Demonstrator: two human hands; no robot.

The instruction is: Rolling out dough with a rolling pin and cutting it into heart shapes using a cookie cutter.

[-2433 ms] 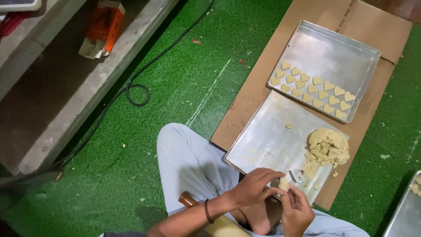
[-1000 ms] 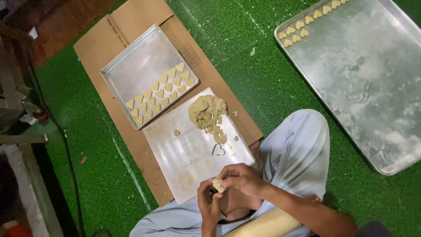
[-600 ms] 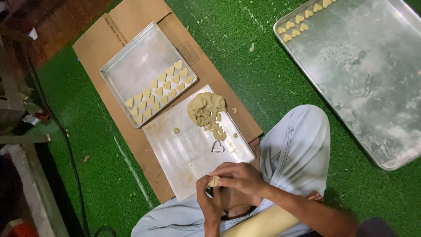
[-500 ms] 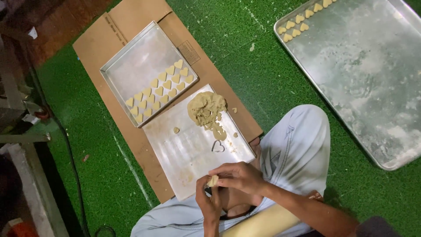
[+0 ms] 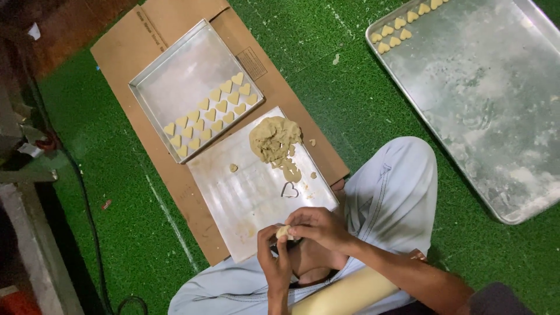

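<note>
My left hand [image 5: 274, 263] and my right hand [image 5: 318, 226] meet over my lap, both pinching a small piece of dough [image 5: 284, 231] between the fingertips. Just ahead lies a flat metal sheet [image 5: 245, 204] with a lump of dough [image 5: 274, 139] at its far end and a heart-shaped cutter [image 5: 289, 189] near the middle. Beyond it sits a square tray [image 5: 169, 76] holding several heart-shaped cookies [image 5: 213, 111] in rows.
Both trays rest on brown cardboard [image 5: 140, 41] over green turf [image 5: 326, 52]. A large floured tray [image 5: 484, 99] with a few cookies at its far corner lies to the right. A wooden rolling pin [image 5: 344, 294] lies across my lap. A black cable [image 5: 87, 221] runs at left.
The view swung from the earlier angle, so the trays now sit left of centre. In the last second my hands stayed together over my lap, working the small dough piece.
</note>
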